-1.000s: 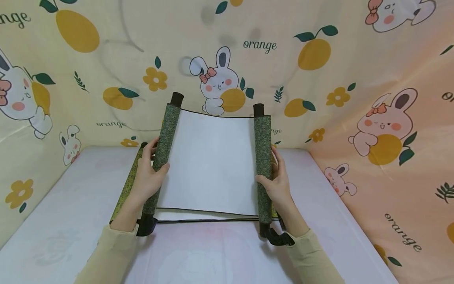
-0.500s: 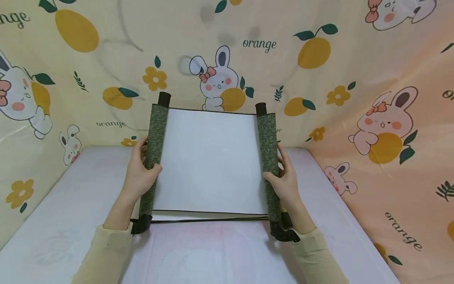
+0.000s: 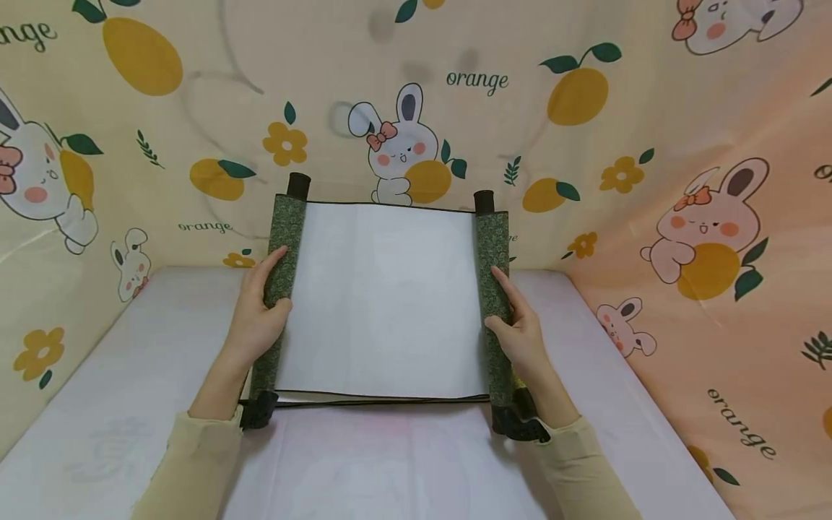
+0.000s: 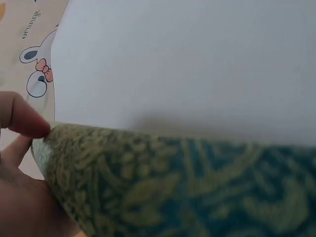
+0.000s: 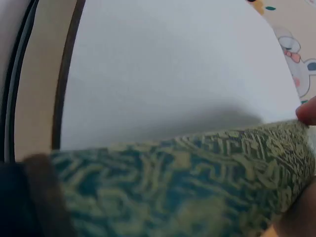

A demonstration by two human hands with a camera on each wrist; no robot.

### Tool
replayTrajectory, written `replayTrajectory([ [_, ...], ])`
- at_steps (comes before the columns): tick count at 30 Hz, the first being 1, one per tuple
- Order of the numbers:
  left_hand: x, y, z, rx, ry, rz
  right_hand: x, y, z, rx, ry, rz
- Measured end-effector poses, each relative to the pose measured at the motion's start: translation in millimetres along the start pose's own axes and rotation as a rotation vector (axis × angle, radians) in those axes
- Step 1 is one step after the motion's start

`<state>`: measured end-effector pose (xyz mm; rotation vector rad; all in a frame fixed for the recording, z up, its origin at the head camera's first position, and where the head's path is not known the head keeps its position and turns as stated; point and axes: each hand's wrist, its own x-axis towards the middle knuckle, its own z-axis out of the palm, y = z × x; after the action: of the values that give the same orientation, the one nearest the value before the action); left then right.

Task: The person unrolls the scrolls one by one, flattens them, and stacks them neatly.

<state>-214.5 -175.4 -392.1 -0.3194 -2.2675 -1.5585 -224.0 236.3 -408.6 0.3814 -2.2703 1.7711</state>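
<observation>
In the head view, a scroll stretches between two upright green patterned rolls with black ends, its white sheet [image 3: 383, 296] facing up. My left hand [image 3: 255, 321] grips the left roll [image 3: 286, 238], thumb on its inner side and a fingertip on its front. The right roll [image 3: 495, 245] is held likewise by my right hand [image 3: 523, 339]. Close up, the left wrist view has the brocade-like roll [image 4: 148, 187] across the bottom. A similar roll [image 5: 187, 173] fills the lower right wrist view, with a fingertip [image 5: 307, 112] at its far end. Most of the underside is hidden.
Another dark-edged layer [image 3: 383, 404] lies just below the sheet's near edge. A bit of yellow-green material [image 3: 520, 383] shows beneath the right wrist. The pale tabletop [image 3: 370, 469] meets a wall cloth [image 3: 364, 43] printed with rabbits and oranges.
The left roll has moved left and the right one slightly right, so the white sheet spans wider. The yellow-green strip at far left is now covered. Fingers on both hands have shifted onto the rolls' fronts.
</observation>
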Motion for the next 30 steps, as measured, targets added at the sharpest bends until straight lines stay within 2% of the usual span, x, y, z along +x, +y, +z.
replayTrajectory([
  [4, -0.4, -1.4, 1.1, 0.042, -0.013, -0.002, -0.4, 1.1, 1.9, 0.008, 0.004, 0.044],
  [8, -0.3, -4.4, 1.5, 0.079, 0.044, 0.014, -0.8, 1.3, 3.3, -0.032, 0.007, 0.069],
  [12, 0.0, -5.5, -0.6, 0.050, 0.090, 0.024, -0.7, 1.1, 2.9, -0.018, 0.017, 0.074],
  [17, 0.7, -4.9, -3.0, 0.023, 0.082, 0.028, -0.5, -0.4, -1.8, 0.013, 0.028, 0.080],
  [25, -0.8, -5.0, -9.4, 0.034, 0.079, 0.017, 3.9, -1.2, -19.6, -0.017, 0.012, -0.015],
  [30, -2.1, -5.4, -17.5, 0.088, 0.085, 0.002, 4.2, -4.8, -27.7, -0.053, 0.031, 0.011],
])
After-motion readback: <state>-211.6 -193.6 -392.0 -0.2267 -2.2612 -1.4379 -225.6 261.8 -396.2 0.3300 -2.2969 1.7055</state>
